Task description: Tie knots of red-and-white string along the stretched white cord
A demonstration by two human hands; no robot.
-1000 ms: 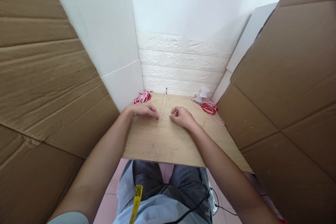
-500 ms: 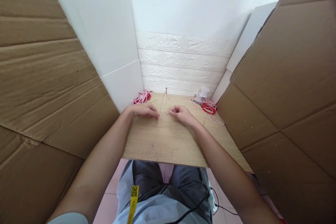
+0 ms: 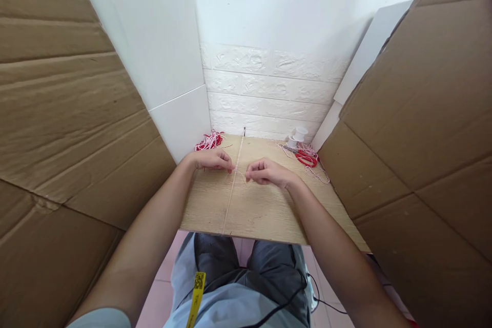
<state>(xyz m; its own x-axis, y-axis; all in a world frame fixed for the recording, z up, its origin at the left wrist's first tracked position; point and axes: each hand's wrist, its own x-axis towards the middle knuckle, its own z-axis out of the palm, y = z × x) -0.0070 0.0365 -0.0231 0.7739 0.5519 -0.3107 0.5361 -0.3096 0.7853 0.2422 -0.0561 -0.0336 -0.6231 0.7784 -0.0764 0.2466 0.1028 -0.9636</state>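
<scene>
A pale cord (image 3: 230, 200) is stretched over the wooden board from a small dark hook or hole at the wall to the front edge. Just left of it, my left hand (image 3: 215, 159) is closed in a pinch, fingertips at the cord; what they grip is too small to make out. To the right of the cord, my right hand (image 3: 267, 172) pinches a thin pale thread (image 3: 242, 172). This thread curves slackly from the cord to my right fingertips.
Red-handled scissors (image 3: 306, 158) lie at the back right, by white spools (image 3: 299, 134) and tangled pink-white cord (image 3: 317, 173). A red and white thread pile (image 3: 209, 141) sits back left. Cardboard walls (image 3: 415, 128) flank the wooden board (image 3: 269, 215).
My right hand has dropped slightly toward me, and the thread between the hands now hangs in a small curve. My left fingertips have moved slightly right, closer to the cord.
</scene>
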